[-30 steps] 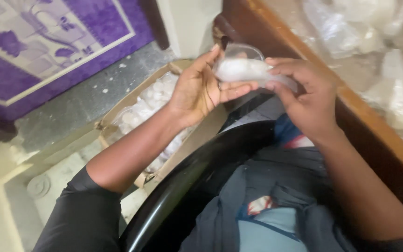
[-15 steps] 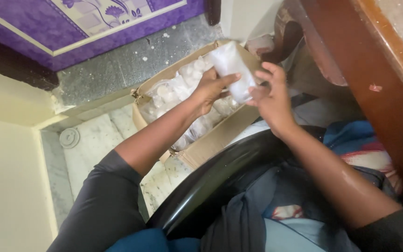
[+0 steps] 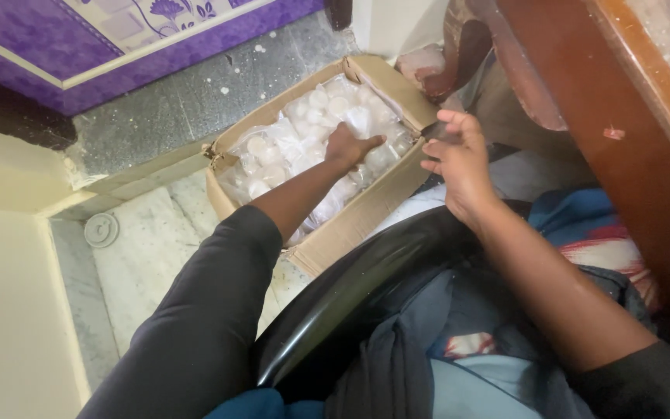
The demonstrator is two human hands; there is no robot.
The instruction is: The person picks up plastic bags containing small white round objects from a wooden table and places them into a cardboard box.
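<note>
- Cardboard box (image 3: 354, 225) sits open on the floor, filled with bagged clear plastic containers (image 3: 312, 124).
- Left hand (image 3: 350, 147) presses inside the box, fingers curled onto the bags; a firm grasp isn't visible.
- Right hand (image 3: 459, 159) hovers spread and empty, just beside the box's near corner.
- Settling pieces gently should keep the bags untorn.

box (image 3: 354, 221): brown cardboard, open, on the floor by our chair | bags (image 3: 304, 136): clear plastic, white round pieces, filling box

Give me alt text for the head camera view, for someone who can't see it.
A person's left hand reaches into a cardboard box of clear plastic-wrapped white pieces on the floor, while the right hand hovers open and empty beside the box, near a wooden table edge.
</note>
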